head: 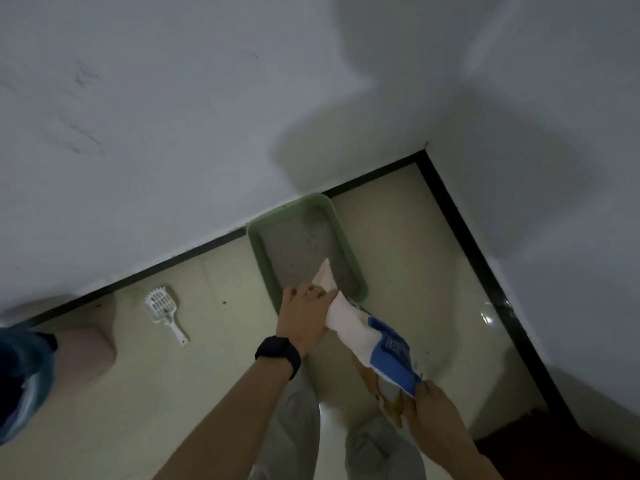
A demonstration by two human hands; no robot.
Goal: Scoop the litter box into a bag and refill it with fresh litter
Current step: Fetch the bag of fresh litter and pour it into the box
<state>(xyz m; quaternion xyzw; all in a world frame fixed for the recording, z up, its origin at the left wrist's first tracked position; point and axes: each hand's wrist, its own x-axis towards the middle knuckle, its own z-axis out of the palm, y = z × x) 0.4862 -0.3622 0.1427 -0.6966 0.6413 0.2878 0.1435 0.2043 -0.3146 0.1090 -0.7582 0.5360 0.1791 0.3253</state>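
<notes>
Seen from above grey-trousered knees (pixel 298 431), the person's right grip (pixel 433 407) is clenched around the near, bottom end of a white-and-blue plastic litter bag (pixel 367 337). The left grip (pixel 304 313), with a black watch (pixel 278 355) on the wrist and a ring (pixel 317 291) on one finger, is wrapped around the bag's neck farther along. The bag slants away from the person, its open end over the near part of a pale green rectangular plastic litter tray (pixel 263 265) that holds grey litter (pixel 294 244). The tray sits on the cream tiled floor (pixel 214 375), its far end against the white wall (pixel 173 133). To the left, well apart, a white slotted plastic scoop (pixel 162 306) lies on the floor.
</notes>
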